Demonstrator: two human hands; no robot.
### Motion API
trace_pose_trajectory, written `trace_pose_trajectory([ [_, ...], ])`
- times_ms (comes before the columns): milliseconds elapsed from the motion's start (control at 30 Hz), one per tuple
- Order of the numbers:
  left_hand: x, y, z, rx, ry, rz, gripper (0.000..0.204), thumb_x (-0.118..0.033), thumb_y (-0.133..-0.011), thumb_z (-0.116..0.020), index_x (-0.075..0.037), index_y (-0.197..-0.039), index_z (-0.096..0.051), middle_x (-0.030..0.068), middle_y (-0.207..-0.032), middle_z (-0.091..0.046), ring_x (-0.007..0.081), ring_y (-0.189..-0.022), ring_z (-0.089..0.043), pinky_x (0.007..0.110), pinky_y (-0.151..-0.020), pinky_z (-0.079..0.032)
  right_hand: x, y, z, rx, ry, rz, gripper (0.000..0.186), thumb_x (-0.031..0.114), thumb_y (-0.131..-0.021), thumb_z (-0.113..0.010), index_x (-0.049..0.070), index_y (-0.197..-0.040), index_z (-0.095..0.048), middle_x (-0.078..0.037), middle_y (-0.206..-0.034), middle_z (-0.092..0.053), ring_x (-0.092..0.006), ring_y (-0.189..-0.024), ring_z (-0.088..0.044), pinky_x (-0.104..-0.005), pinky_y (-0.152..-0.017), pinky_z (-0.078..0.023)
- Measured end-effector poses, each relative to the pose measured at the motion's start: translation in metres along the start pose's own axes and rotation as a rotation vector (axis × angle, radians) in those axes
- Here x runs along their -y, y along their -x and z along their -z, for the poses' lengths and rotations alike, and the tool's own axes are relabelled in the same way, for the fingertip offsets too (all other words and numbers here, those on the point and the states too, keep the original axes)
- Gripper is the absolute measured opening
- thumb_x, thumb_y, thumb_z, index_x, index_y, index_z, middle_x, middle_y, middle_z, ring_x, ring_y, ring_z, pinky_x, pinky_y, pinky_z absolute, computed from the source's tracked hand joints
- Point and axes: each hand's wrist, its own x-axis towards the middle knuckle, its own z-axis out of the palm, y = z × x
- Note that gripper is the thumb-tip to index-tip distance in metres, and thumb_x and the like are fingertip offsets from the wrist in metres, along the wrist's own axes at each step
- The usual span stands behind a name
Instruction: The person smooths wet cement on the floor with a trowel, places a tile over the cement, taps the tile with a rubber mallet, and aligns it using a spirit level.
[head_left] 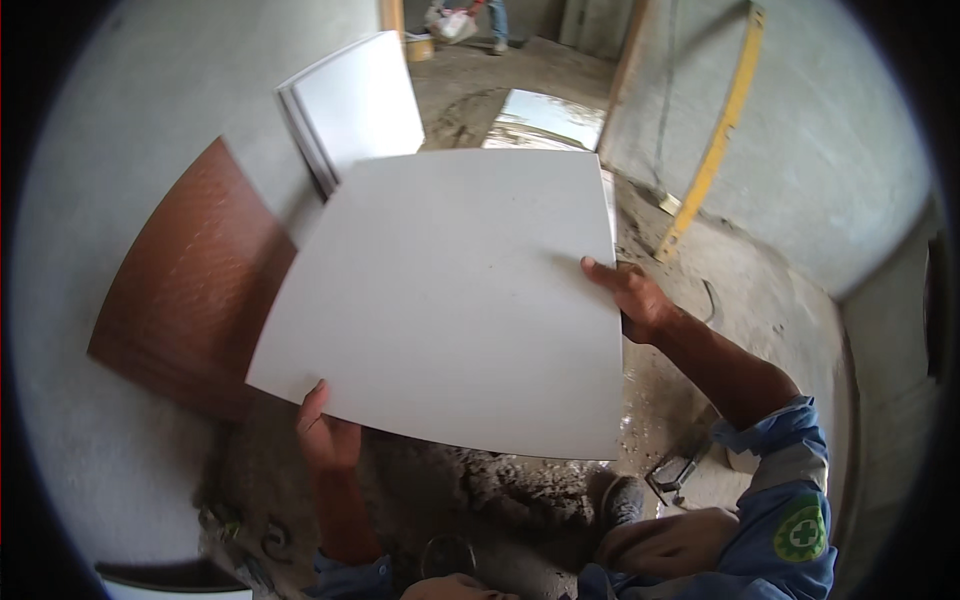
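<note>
A large square white tile [450,300] fills the middle of the view, held up in front of me above the floor. My left hand [328,430] grips its near edge close to the left corner, thumb on the white face and fingers hidden beneath. At the right edge, my right hand [640,297] holds it the same way, with the thumb lying on the face and the fingers underneath. Behind the tile's far left side, several white tiles [360,100] stand leaning on the wall. A reddish-brown tile [190,290] with a patterned surface leans to the left.
A long yellow level [715,140] leans on the right wall. Tiles smeared with mortar [550,118] lie on the floor near the doorway. Wet mortar [500,490] covers floor by my feet, with a dark tool [675,472] at the right. Beyond the doorway are a person's legs [498,22] and a bucket [419,46].
</note>
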Motion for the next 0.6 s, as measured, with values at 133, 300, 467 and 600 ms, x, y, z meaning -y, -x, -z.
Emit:
trace_pose_trajectory([
  [133, 0.05, -0.004, -0.043, 0.034, -0.187, 0.098, 0.041, -0.004, -0.092, -0.056, 0.003, -0.133, -0.052, 0.0128, -0.131, -0.061, 0.0258, -0.122, -0.058, 0.043, -0.106, -0.047, 0.001, 0.022, 0.004, -0.74, -0.011, -0.284, 0.045, 0.038, -0.091, -0.073, -0.006, -0.09, -0.066, -0.01, -0.077, -0.063, -0.0148, -0.067, -0.055, -0.0385, -0.057, -0.045],
  [300, 0.121, -0.031, -0.036, -0.136, -0.286, 0.335, 0.04, 0.001, -0.091, -0.056, -0.001, -0.13, -0.053, 0.0112, -0.126, -0.062, 0.0243, -0.118, -0.061, 0.042, -0.104, -0.049, -0.078, 0.032, 0.095, -0.937, 0.247, -0.135, 0.041, 0.037, -0.092, -0.072, -0.003, -0.085, -0.067, -0.004, -0.07, -0.06, -0.0132, -0.056, -0.051, -0.0328, -0.048, -0.039],
  [467, 0.168, -0.023, -0.01, -0.248, -0.335, 0.387, 0.038, -0.003, -0.088, -0.058, -0.001, -0.126, -0.056, 0.0121, -0.122, -0.065, 0.0277, -0.116, -0.062, 0.044, -0.099, -0.052, -0.145, 0.026, 0.153, -0.963, 0.314, -0.126, 0.043, 0.036, -0.091, -0.072, -0.006, -0.08, -0.066, -0.006, -0.067, -0.06, -0.0141, -0.059, -0.052, -0.0369, -0.05, -0.04],
  [600, 0.178, -0.029, -0.031, -0.36, -0.334, 0.398, 0.028, -0.014, -0.092, -0.058, -0.003, -0.117, -0.06, 0.008, -0.106, -0.068, 0.0214, -0.094, -0.067, 0.038, -0.087, -0.056, -0.155, 0.031, 0.146, -0.934, 0.352, -0.152, 0.042, 0.033, -0.091, -0.07, -0.008, -0.081, -0.066, -0.006, -0.065, -0.059, -0.013, -0.058, -0.05, -0.0369, -0.051, -0.039],
])
